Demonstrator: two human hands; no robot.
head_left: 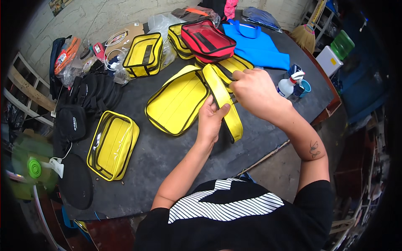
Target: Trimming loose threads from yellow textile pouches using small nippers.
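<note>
A yellow zip case [178,104] with black piping stands opened out in front of me, its broad panel to the left and a yellow side strip [220,94] turned up. My left hand [212,119] grips the case along this strip, thumb on the near face and fingers partly hidden behind. Just right of the strip, my right hand [257,90] is closed in a pinch against the case's edge. Whatever lies between those fingertips is hidden. A finished-looking yellow case with a clear window [113,145] lies apart at the left.
Behind are another yellow case [143,55], a red case [208,40] stacked on yellow ones, and a blue bag [255,46]. A spray bottle [289,85] stands right, by a blue cup [305,88]. Black bags [92,94] and a small green fan [35,167] line the left.
</note>
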